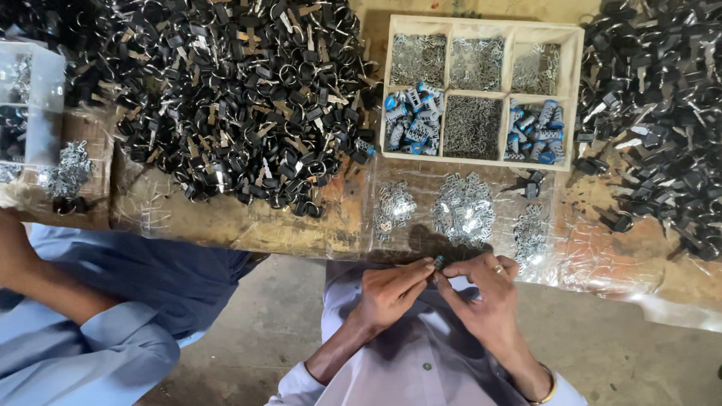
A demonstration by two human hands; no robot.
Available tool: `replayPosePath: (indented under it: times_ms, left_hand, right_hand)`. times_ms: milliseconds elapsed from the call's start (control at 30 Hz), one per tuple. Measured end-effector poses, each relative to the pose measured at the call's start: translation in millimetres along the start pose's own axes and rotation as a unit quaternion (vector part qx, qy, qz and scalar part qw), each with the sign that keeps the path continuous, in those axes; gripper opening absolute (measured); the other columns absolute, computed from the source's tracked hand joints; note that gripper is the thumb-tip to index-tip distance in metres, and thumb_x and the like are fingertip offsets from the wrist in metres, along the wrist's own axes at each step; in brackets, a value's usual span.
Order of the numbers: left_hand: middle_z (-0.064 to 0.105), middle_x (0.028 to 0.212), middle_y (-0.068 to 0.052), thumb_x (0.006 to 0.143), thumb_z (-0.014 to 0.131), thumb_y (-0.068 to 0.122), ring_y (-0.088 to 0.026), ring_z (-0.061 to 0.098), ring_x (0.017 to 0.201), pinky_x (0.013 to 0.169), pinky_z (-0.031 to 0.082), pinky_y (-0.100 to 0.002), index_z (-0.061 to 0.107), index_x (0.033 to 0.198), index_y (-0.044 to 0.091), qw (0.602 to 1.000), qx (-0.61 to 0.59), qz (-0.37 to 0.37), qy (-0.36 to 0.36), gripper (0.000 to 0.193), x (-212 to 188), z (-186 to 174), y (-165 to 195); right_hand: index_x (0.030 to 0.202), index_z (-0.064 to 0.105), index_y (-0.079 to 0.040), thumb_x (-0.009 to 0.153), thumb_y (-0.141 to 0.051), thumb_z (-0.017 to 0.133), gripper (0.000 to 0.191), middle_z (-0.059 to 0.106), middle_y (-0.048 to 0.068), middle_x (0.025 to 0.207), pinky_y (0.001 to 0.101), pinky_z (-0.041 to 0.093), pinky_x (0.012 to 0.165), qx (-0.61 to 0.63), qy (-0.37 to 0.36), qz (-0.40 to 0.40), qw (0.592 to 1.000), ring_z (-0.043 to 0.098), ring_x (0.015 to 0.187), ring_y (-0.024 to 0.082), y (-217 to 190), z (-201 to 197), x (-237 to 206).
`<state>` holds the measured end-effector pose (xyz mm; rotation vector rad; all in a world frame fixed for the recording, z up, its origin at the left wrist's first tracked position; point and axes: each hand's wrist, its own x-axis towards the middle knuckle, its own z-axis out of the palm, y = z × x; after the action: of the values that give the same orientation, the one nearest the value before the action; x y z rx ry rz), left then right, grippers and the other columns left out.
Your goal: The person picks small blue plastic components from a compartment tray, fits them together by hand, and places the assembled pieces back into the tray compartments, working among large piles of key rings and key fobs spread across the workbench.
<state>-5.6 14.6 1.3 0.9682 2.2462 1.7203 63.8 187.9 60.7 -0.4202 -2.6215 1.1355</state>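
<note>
1. Pinching a small teal-and-dark part [438,262] between both sets of fingertips, just off the near edge of the workbench and above the person's lap; too small to tell its exact shape
2. Left hand [391,289] is closed down on the part from the left, fingers bunched tight; likely steadying it
3. Right hand [485,289] meets it from the right, thumb and forefinger nipped on the same part, ring on one finger, bangle at the wrist; looks like the working side
4. Part is held close to the body, probably for fine control and a clear view
5. Three loose heaps of small silver metal pieces [465,207] lie on clear plastic sheet just beyond the hands, within short reach
6. Pale wooden tray with six compartments [575,90] sits behind the heaps: silver bits sorted in four cells, blue-and-silver cylindrical parts [412,120] in the lower left and lower right cells; sorting keeps kinds apart
7. Big piles of black bodies with metal rings [241,98] spread left of the tray, another pile [662,113] on the right; bulk stock is pushed out of the work zone
8. Another person in a light blue sleeve [113,346] sits at left, well apart from the hands; a clear plastic box [34,98] stands at the far left edge
</note>
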Motion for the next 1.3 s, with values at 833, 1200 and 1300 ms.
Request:
replayPosePath:
  times_ms: [833,1200,1300]
  left_hand:
    - [0.078,0.101,-0.012,0.087,0.077,-0.007,-0.023,0.08,0.083,0.071,0.065,-0.03,0.076,0.11,0.002,0.998,-0.049,0.044,0.01,0.025,25.6,-12.4,32.0]
    - [0.076,0.102,-0.023,0.084,0.072,-0.016,-0.028,0.081,0.09,0.075,0.069,-0.034,0.076,0.109,-0.005,0.991,-0.121,0.041,0.03,0.027,22.7,14.9,19.4]
    - [0.076,0.102,-0.025,0.085,0.07,-0.016,-0.03,0.082,0.09,0.076,0.072,-0.036,0.076,0.11,-0.005,0.988,-0.147,0.02,0.034,0.027,18.4,18.1,7.7]
  right_hand:
    - [0.098,0.074,-0.003,0.075,-0.005,0.085,0.025,0.071,0.003,0.093,0.0396,0.03,0.05,0.086,0.022,0.094,0.992,0.039,0.054,0.022,72.3,-89.0,54.3]
    - [0.091,0.082,-0.001,0.07,0.004,0.087,0.022,0.08,0.009,0.089,0.0285,0.06,0.065,0.304,-0.036,0.031,0.952,0.075,0.077,0.017,71.5,-38.3,8.3]
    - [0.086,0.084,-0.004,0.068,-0.001,0.089,0.019,0.081,0.004,0.081,0.0266,0.06,0.06,0.244,-0.009,-0.005,0.97,0.076,0.072,0.015,61.2,-38.8,13.3]
